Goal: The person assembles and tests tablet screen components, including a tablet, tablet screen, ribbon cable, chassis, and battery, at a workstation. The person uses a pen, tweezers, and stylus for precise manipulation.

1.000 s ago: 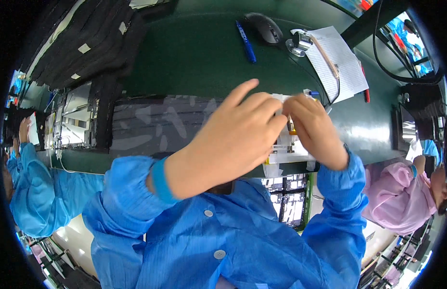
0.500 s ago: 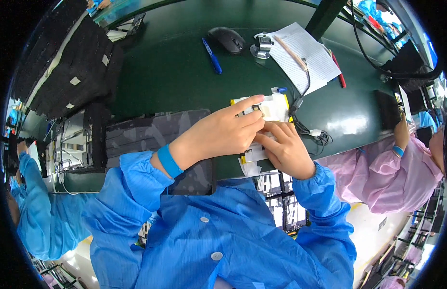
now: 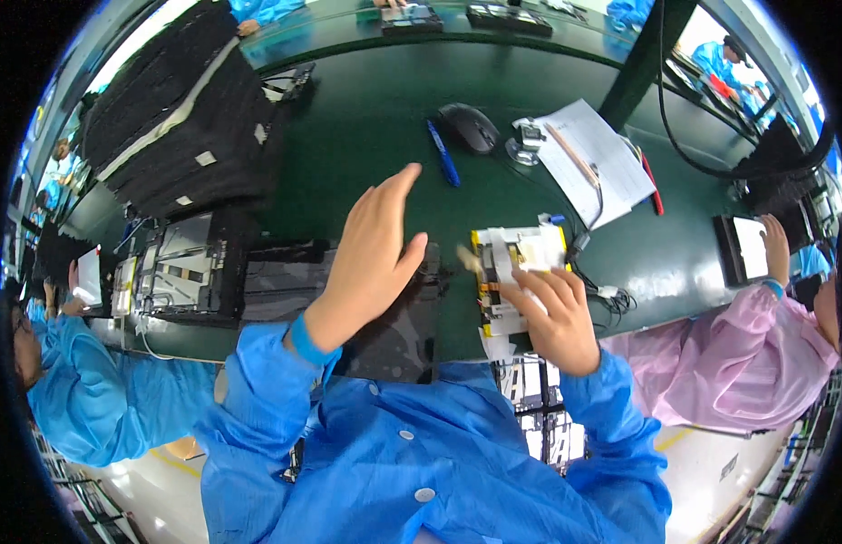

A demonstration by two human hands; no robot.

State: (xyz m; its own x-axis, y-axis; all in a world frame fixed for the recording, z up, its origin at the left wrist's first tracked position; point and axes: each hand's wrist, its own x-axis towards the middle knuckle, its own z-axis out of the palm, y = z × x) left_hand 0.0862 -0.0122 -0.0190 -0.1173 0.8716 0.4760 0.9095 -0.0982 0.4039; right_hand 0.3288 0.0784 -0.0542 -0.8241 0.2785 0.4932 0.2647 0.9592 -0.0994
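My left hand hangs open above the dark, glossy flat panels, thumb spread from the fingers, holding nothing. My right hand lies on the right side of a flat white-and-silver pack with yellow edges, its fingers stretched over it and apart. The pack looks like a battery; a white strip runs down its face, and a white tab sticks out at its near end. By the pack's left edge a small beige piece is blurred; I cannot tell what it is.
Beyond the pack lie a blue pen, a black mouse, a small metal fixture and printed paper with a red pen. Bundled cable sits right. Black foam stacks stand left. Co-workers sit either side.
My left hand has come off the pack and moved left, opening. My right hand stays at the pack with its fingers laid over it. The whole view has shifted.
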